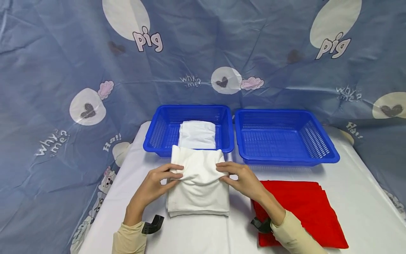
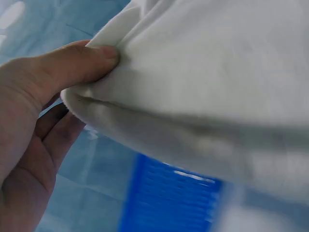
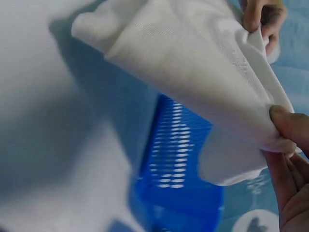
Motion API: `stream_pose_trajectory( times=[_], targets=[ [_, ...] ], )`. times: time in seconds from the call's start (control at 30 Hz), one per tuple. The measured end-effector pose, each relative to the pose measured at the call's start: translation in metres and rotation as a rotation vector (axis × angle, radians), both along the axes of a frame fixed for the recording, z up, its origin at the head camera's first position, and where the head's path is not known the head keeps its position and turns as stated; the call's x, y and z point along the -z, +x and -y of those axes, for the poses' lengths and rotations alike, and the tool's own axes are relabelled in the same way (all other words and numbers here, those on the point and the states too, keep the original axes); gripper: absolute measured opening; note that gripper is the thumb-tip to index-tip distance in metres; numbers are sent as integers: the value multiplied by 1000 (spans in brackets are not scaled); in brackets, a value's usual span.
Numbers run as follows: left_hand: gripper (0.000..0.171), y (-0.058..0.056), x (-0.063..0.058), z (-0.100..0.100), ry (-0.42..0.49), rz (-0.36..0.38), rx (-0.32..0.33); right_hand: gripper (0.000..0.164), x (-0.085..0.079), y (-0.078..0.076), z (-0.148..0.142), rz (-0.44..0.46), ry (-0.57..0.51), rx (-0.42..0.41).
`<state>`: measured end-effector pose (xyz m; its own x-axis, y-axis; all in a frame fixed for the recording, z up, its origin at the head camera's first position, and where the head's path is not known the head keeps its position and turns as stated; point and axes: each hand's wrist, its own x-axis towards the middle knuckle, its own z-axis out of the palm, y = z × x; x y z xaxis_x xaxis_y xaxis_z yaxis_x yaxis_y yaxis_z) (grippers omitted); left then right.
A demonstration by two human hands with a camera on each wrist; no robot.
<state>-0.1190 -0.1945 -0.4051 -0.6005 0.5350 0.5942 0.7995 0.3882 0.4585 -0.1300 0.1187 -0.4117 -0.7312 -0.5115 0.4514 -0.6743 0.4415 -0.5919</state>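
A folded white cloth (image 1: pixel 200 197) hangs between my two hands in front of the left blue basket (image 1: pixel 149 141). My left hand (image 1: pixel 155 181) pinches its left edge, thumb on the near side and fingers behind, as the left wrist view shows. On the opposite edge my right hand (image 1: pixel 242 178) pinches the cloth between thumb and fingers; this grip shows in the right wrist view too. The fabric wrinkles between the two grips. Inside the left basket lies another folded white cloth (image 1: pixel 198 134), its near part hidden by the held one. Whether the held cloth touches the table I cannot tell.
A second blue basket (image 1: pixel 269 141) stands to the right of the first, with nothing in it. Folded red cloth (image 1: pixel 311 211) lies on the white table (image 1: pixel 190 236) at the right, partly under my right forearm. A blue printed curtain (image 1: pixel 269 53) hangs behind.
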Motion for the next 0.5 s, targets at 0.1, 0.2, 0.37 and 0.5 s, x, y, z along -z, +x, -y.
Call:
stream_pose_trajectory(
  times=[0.1, 0.2, 0.37, 0.5],
  targets=[
    [33, -7, -20, -2, 17, -26, 39, 33, -15, 3, -4, -35, -21, -1],
    [34, -14, -37, -2, 18, -40, 70, 33, -29, 4, -5, -105, -64, -7],
    [33, -30, -54, 0, 32, -48, 82, 33, -46, -7, -7, -161, -128, -17],
    [31, -45, -59, -1, 34, -54, 65, 33, -53, -21, -8, -169, -130, 0]
  ],
)
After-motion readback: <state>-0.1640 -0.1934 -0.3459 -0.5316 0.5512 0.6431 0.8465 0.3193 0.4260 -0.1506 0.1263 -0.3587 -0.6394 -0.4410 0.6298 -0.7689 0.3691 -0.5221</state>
